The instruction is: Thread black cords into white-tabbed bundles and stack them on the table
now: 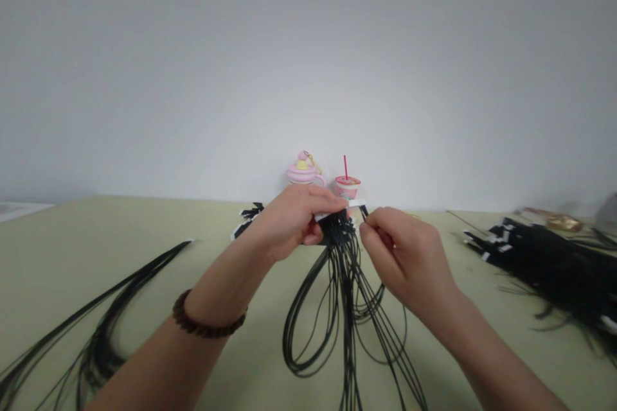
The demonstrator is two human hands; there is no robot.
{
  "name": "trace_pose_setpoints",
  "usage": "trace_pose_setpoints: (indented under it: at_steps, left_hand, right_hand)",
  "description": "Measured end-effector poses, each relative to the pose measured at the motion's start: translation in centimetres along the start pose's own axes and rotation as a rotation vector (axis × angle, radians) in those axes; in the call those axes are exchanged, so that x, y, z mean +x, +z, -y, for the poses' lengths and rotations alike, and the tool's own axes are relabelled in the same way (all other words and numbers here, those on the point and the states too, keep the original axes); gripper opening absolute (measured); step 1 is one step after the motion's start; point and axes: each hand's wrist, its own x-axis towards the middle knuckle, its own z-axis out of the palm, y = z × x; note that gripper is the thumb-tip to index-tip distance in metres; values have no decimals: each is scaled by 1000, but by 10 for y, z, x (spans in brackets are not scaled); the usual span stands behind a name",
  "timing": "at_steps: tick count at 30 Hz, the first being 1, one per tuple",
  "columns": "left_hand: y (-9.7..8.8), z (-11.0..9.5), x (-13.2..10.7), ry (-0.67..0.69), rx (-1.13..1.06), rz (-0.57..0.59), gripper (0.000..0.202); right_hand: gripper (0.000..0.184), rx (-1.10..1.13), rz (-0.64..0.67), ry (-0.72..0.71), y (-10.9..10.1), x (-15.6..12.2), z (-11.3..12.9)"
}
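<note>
the left hand (306, 212) pinches the white-topped bundle of thin black cords (346, 273) over the pale green bench (250, 369), probably so the loops hang loose. the right hand (402, 250), fingers curled, seems to grip a short black end (363, 210), perhaps to steady it.

Two hands (295, 218) (409, 253), one bracelet (207, 332), two cups (299, 173) (347, 191), one straw (346, 167).

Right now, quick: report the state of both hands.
Left hand: closed, holding the black cord bundle near its top.
Right hand: closed, apparently pinching a black strand.
</note>
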Motion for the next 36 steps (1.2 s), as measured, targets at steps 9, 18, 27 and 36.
trace_pose_setpoints:
  at_steps: [9,18,27,36]
  left_hand:
    - [3,0,-2,-17,17,43,22]
    - [3,1,-1,14,21,14,19]
    - [-3,-3,-1,117,65,-118,19]
    - [-14,-10,-2,31,-109,7,16]
  right_hand:
    - [16,115,-139,-130,7,1,3]
    - [12,58,-136,-128,3,3,-2]
    - [10,427,-92,-2,-21,-5,22]
    - [21,335,-16,-112,-1,-9,-11]
